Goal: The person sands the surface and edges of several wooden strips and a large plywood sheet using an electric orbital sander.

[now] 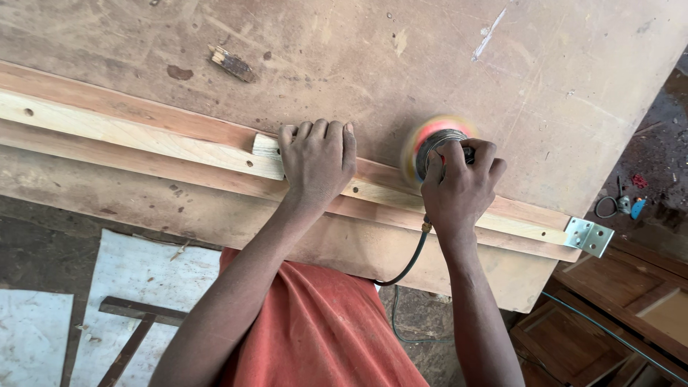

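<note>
- The left hand (317, 161) is laid flat, fingers spread and pressed down, on a pale wooden strip (143, 136), apparently so that the strip is kept from shifting on the board; nothing is enclosed in it.
- The right hand (459, 188) is clenched around a small power sander (438, 147), whose round disc is blurred by spinning and is held at the far edge of the same strip, just beside the left hand.
- A black cord (410, 261) is seen running from under the right wrist down over the bench edge.
- The strip is stacked on reddish battens (129, 111) along the near edge of a large worn board (430, 57).
- A metal bracket (588, 236) is fixed at the right end of the strip.
- A dark wood scrap (232, 64) lies well apart on the board.
</note>
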